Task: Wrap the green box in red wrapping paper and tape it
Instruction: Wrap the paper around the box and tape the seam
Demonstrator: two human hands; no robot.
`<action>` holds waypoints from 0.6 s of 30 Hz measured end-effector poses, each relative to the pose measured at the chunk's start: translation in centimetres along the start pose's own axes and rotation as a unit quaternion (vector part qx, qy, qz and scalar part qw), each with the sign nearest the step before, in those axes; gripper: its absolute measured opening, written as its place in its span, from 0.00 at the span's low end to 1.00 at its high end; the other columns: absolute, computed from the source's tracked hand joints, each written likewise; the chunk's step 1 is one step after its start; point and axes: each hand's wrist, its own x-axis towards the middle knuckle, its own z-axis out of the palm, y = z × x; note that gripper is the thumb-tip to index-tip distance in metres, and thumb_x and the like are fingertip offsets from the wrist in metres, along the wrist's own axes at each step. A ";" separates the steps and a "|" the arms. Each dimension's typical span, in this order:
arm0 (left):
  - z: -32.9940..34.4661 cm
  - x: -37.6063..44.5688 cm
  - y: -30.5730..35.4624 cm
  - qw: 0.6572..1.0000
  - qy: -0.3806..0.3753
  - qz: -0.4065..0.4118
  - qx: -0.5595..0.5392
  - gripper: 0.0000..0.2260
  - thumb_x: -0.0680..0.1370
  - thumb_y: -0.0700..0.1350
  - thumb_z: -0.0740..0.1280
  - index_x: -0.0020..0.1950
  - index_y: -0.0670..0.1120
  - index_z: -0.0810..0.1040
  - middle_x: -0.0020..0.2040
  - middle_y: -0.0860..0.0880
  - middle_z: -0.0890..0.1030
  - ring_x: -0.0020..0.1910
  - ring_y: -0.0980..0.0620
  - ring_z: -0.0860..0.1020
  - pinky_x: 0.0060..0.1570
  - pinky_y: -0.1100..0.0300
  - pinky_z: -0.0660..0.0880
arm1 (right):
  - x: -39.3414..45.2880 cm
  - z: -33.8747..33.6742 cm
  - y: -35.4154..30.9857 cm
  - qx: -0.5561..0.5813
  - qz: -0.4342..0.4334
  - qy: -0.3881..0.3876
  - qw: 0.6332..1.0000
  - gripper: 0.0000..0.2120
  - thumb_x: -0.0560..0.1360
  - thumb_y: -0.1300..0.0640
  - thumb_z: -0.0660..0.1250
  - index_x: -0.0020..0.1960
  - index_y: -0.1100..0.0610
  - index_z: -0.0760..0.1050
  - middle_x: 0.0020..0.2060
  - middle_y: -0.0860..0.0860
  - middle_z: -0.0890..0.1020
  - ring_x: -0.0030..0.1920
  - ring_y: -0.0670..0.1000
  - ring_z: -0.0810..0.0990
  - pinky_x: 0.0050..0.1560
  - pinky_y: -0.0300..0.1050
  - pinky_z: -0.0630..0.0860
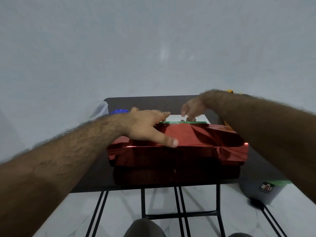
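Shiny red wrapping paper [196, 144] covers the top and front of the green box, of which only a thin strip [179, 122] shows at the far edge. My left hand [148, 127] lies flat on the paper at the box's left top, fingers spread, thumb near the front edge. My right hand [192, 108] hovers behind the far edge of the box, fingers hanging down toward the white underside of the paper [203, 117]. It is blurred, and whether it pinches the paper is unclear.
The box sits on a small dark table [153, 101] with black metal legs against a pale wall. A clear plastic container [100, 108] and a blue lid [119, 111] stand at the back left. A grey bin [263, 190] stands on the floor at right.
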 end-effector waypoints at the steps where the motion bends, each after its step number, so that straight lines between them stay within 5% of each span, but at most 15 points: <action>1: -0.1 0.6 -0.7 0.998 0.015 -0.010 -0.054 0.57 0.61 0.87 0.54 0.85 0.61 0.55 0.81 0.63 0.64 0.80 0.57 0.64 0.81 0.43 0.52 | 0.6 0.5 0.3 0.006 0.002 0.007 1.000 0.20 0.78 0.59 0.72 0.69 0.53 0.74 0.56 0.49 0.83 0.57 0.51 0.81 0.55 0.45 0.77; 4: 0.0 3.2 -3.6 0.982 0.066 -0.043 -0.169 0.47 0.73 0.82 0.55 0.85 0.57 0.62 0.83 0.60 0.64 0.81 0.58 0.63 0.83 0.48 0.55 | 1.5 1.3 0.9 0.019 -0.001 0.007 1.000 0.21 0.77 0.61 0.70 0.70 0.52 0.75 0.59 0.52 0.82 0.52 0.51 0.82 0.44 0.42 0.78; 6: 0.1 5.4 -5.6 0.986 0.058 -0.075 -0.138 0.37 0.81 0.68 0.63 0.85 0.51 0.60 0.83 0.54 0.65 0.80 0.55 0.65 0.81 0.53 0.60 | 1.6 1.4 1.4 0.042 0.005 0.008 0.999 0.19 0.78 0.61 0.69 0.67 0.49 0.74 0.58 0.52 0.80 0.49 0.51 0.81 0.45 0.46 0.80; 10: -0.3 9.2 -7.9 0.986 -0.015 -0.138 -0.096 0.42 0.78 0.56 0.71 0.87 0.51 0.55 0.86 0.53 0.58 0.83 0.51 0.60 0.82 0.51 0.59 | 2.2 1.5 1.9 0.061 -0.011 0.003 0.998 0.12 0.74 0.63 0.70 0.55 0.52 0.81 0.52 0.55 0.84 0.45 0.52 0.78 0.48 0.50 0.74; 15: -1.5 12.0 -8.7 0.979 -0.084 -0.150 -0.112 0.63 0.57 0.65 0.77 0.87 0.51 0.52 0.86 0.50 0.58 0.84 0.48 0.59 0.82 0.47 0.59 | 2.5 2.0 2.1 0.088 -0.031 0.020 0.995 0.07 0.74 0.65 0.68 0.47 0.54 0.81 0.41 0.51 0.81 0.42 0.52 0.77 0.44 0.47 0.75; 18: -1.8 12.9 -8.7 0.981 -0.074 -0.129 -0.123 0.60 0.61 0.70 0.78 0.86 0.55 0.54 0.86 0.52 0.58 0.84 0.48 0.59 0.82 0.45 0.57 | 2.3 1.7 2.6 0.100 -0.041 0.068 0.992 0.04 0.78 0.63 0.70 0.47 0.54 0.79 0.37 0.47 0.79 0.38 0.47 0.75 0.38 0.41 0.72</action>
